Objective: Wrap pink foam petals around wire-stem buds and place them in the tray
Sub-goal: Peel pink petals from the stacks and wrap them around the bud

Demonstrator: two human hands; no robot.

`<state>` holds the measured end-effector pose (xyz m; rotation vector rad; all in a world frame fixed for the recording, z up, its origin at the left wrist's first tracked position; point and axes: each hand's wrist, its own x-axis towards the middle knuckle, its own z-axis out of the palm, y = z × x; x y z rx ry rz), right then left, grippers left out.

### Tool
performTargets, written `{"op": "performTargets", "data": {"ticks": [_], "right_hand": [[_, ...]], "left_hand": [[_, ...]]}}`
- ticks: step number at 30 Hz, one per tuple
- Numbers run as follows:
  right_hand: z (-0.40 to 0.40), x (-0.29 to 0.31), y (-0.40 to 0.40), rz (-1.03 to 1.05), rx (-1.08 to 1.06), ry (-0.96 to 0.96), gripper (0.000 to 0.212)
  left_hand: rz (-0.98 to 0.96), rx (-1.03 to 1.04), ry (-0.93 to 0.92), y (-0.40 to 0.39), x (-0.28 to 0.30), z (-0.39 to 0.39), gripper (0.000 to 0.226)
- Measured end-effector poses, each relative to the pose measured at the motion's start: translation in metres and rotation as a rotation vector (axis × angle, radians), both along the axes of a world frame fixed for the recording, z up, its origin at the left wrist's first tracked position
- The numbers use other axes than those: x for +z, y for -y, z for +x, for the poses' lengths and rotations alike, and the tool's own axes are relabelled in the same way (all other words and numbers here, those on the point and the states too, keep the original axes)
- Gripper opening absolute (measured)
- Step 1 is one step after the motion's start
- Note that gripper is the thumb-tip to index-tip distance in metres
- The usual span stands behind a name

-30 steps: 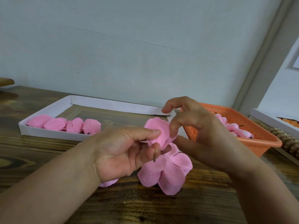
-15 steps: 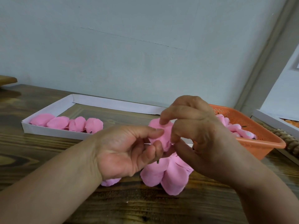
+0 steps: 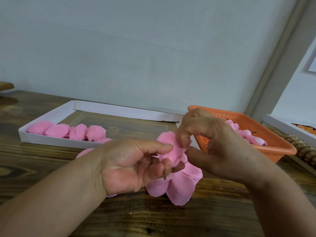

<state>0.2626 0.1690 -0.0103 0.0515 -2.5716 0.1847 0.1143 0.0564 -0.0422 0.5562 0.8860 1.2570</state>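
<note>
My left hand (image 3: 131, 166) holds a pink foam petal (image 3: 168, 151) wrapped round a bud, thumb on top and fingers curled beneath; a thin green wire stem (image 3: 165, 177) pokes out below the fingers. My right hand (image 3: 215, 144) pinches the petal's right edge with its fingertips. Loose pink petals (image 3: 179, 189) lie in a pile on the wooden table just under both hands. The white tray (image 3: 51, 141) at the back left holds a row of wrapped pink pieces (image 3: 68, 131).
An orange perforated basket (image 3: 266, 147) with pink-and-white buds (image 3: 248, 135) stands at the right, behind my right hand. A white box (image 3: 283, 127) and a brown beaded object (image 3: 304, 151) sit at the far right. The wall runs close behind the table.
My right hand's fingers have shifted over the petal, from above it to pinching its right edge. My left hand keeps its grip, almost still.
</note>
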Motion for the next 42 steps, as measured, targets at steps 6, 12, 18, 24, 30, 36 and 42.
{"op": "performTargets", "data": {"ticks": [6, 12, 18, 24, 30, 36, 42], "right_hand": [[-0.001, 0.001, -0.003, -0.024, -0.009, 0.083, 0.013], [0.001, 0.002, -0.002, -0.089, 0.019, 0.068, 0.006], [-0.003, 0.000, 0.001, -0.106, -0.051, 0.093, 0.004], [-0.006, -0.002, -0.001, -0.232, -0.208, 0.114, 0.026], [-0.009, -0.006, -0.006, -0.748, -0.225, 0.205, 0.008], [-0.015, -0.014, -0.002, -0.774, -0.194, 0.082, 0.016], [-0.018, -0.015, 0.001, -0.770, -0.065, 0.075, 0.020]], "left_hand": [[0.022, 0.017, -0.170, -0.004, -0.010, -0.002, 0.015], [0.015, 0.027, -0.182, -0.006, -0.014, -0.003, 0.017], [0.019, 0.047, -0.217, -0.005, -0.013, 0.000, 0.014], [0.047, 0.050, -0.250, 0.000, -0.008, 0.005, 0.014], [0.060, 0.095, -0.311, 0.001, -0.005, 0.006, 0.011], [0.047, 0.206, -0.411, 0.000, -0.007, 0.009, 0.008], [0.071, 0.193, -0.435, 0.000, -0.005, 0.007, 0.013]]}}
